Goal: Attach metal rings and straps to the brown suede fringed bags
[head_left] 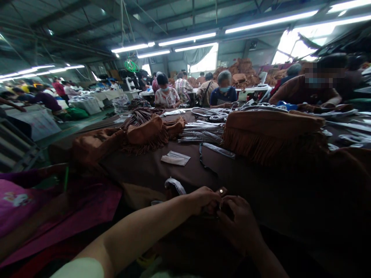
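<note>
Left hand (203, 199), right hand (239, 217): both grips pinch brown studded tab (222, 191); fringed brown piece (272, 125) lies beyond on counter (185, 175).

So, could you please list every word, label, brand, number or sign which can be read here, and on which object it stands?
No text can be read anywhere in this view.
Brown strap at the left hand and right hand: a metal stud shows, but no readable lettering.
Pale packet on the table: any marking is too blurred.
Pink garment, left edge: a pale print, too blurred to read.
</note>
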Tool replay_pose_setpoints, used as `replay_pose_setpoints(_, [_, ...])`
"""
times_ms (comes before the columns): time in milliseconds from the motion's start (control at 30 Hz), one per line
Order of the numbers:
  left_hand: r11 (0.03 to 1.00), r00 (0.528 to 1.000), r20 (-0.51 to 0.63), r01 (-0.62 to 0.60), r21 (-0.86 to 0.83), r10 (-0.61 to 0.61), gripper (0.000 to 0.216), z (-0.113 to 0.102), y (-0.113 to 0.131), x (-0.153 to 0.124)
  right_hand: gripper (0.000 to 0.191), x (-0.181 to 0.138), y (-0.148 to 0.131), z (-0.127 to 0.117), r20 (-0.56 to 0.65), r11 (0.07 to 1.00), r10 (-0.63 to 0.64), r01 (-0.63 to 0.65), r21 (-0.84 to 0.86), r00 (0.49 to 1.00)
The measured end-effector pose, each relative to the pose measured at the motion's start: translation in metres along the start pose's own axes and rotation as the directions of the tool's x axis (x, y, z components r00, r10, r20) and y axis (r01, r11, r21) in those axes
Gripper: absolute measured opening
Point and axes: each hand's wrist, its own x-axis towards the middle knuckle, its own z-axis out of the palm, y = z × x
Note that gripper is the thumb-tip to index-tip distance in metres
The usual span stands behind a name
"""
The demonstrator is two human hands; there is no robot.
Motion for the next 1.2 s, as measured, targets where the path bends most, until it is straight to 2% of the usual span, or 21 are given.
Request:
replay_pose_setpoints(167, [0.983, 0.978, 0.102, 0.182, -0.015, -0.18, 0.027, -0.002, 0.006, 0.0, 0.02, -0.001, 0.001, -0.006, 0.018, 0.998, -0.051, 0.05, 0.041, 0.999])
replay_pose_setpoints(300, [0.97, 0.963, 0.148, 0.237, -0.049, -0.227, 0.022, -0.003, 0.006, 0.005, 0.026, -0.005, 0.001, 0.0, -0.055, 0.999, 0.002, 0.001, 0.054, 0.999])
replay_pose_setpoints(367, [0.97, 0.964, 0.149, 0.231, -0.077, -0.218, 0.023, -0.005, 0.002, 0.006, 0.029, -0.006, -0.001, 0.003, -0.085, 0.999, 0.016, -0.013, 0.039, 0.996])
replay_pose_setpoints(500, [0.974, 0.975, 0.125, 0.196, -0.11, -0.183, 0.027, -0.009, -0.007, 0.003, 0.026, -0.007, -0.003, 0.007, -0.071, 0.999, -0.027, 0.028, 0.019, 0.997])
replay_pose_setpoints(733, [0.97, 0.965, 0.162, 0.223, -0.094, -0.206, 0.016, -0.021, -0.008, -0.006, 0.028, -0.011, 0.005, 0.011, -0.044, 0.998, -0.058, 0.058, -0.006, 0.997])
replay_pose_setpoints(833, [0.988, 0.976, 0.178, 0.137, -0.065, -0.124, 0.013, -0.022, -0.01, -0.007, 0.027, -0.012, 0.006, 0.011, -0.056, 1.0, -0.019, 0.019, 0.003, 0.998])
replay_pose_setpoints(967, [0.997, 0.991, 0.131, 0.031, -0.073, -0.022, 0.019, -0.018, -0.012, -0.008, 0.029, -0.01, 0.008, 0.012, -0.063, 1.0, -0.005, 0.006, 0.023, 0.998])
replay_pose_setpoints(1133, [0.999, 0.986, 0.161, 0.045, -0.011, -0.042, 0.025, -0.017, -0.011, -0.006, 0.029, -0.007, 0.013, 0.014, 0.02, 0.992, -0.085, 0.083, 0.094, 0.996])
replay_pose_setpoints(1200, [0.999, 0.988, 0.152, 0.035, 0.012, -0.036, 0.026, -0.018, -0.012, -0.004, 0.028, -0.007, 0.013, 0.013, 0.046, 0.991, -0.076, 0.071, 0.117, 0.996])
